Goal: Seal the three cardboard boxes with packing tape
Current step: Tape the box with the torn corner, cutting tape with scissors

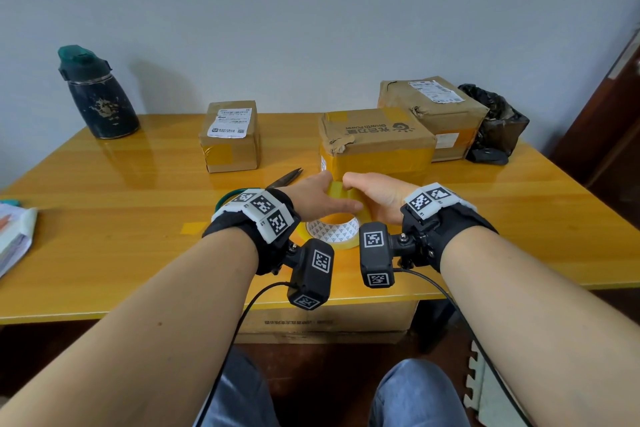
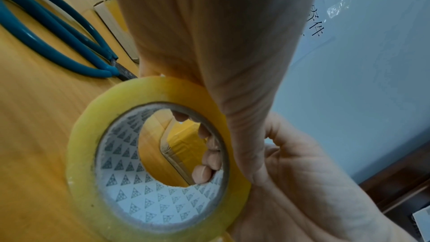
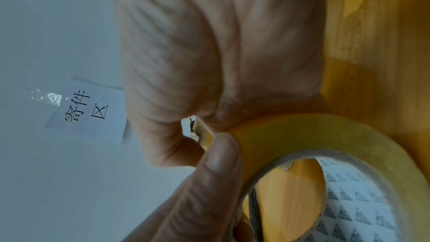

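Both hands hold the tape roll [image 1: 334, 230] above the table [image 1: 104, 218]: left hand [image 1: 313, 198] grips its rim, right hand [image 1: 377, 196] pinches the loose end (near the middle box [image 1: 377, 146])

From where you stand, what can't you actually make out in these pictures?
- Scissors: head view, the left hand hides the handles.
- Tape roll: head view, both hands cover its top; the free end is unclear.
- Box labels: too small to read.
- Right hand: fingertips hidden behind the roll.
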`<act>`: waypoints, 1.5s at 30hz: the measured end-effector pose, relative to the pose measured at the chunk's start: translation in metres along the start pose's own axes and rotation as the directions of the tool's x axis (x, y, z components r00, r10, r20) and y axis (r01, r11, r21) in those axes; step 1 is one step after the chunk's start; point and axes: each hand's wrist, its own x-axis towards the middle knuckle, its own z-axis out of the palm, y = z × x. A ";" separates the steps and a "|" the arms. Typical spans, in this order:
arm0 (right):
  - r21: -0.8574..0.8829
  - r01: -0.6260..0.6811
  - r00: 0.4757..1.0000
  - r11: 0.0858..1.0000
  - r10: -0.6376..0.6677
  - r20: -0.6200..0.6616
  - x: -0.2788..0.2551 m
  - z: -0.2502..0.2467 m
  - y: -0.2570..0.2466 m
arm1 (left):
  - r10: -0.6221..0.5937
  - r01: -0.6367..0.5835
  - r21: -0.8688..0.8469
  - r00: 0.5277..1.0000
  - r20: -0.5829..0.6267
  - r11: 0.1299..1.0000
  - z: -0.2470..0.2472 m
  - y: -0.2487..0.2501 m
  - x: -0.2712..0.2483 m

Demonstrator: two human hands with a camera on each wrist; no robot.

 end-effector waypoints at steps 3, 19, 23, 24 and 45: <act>0.009 -0.004 1.000 1.000 0.004 -0.002 0.001 -0.001 0.000 | -0.002 0.002 0.001 1.000 -0.002 1.000 0.000 0.000 0.000; -0.010 0.025 0.999 1.000 -0.024 0.023 0.002 -0.005 0.004 | -0.001 0.001 0.010 1.000 0.002 1.000 0.001 -0.001 0.003; 0.013 0.032 0.999 0.999 -0.032 0.034 0.004 -0.005 0.005 | 0.007 -0.007 -0.007 1.000 0.004 1.000 0.001 0.000 0.003; 0.012 0.038 0.999 0.999 -0.039 0.028 0.004 -0.005 0.005 | 0.005 -0.005 -0.005 1.000 0.006 1.000 0.001 0.000 0.003; 0.175 0.006 0.992 0.985 -0.028 0.121 -0.005 -0.009 0.010 | 0.026 -0.026 -0.039 1.000 0.014 0.999 0.004 -0.004 0.002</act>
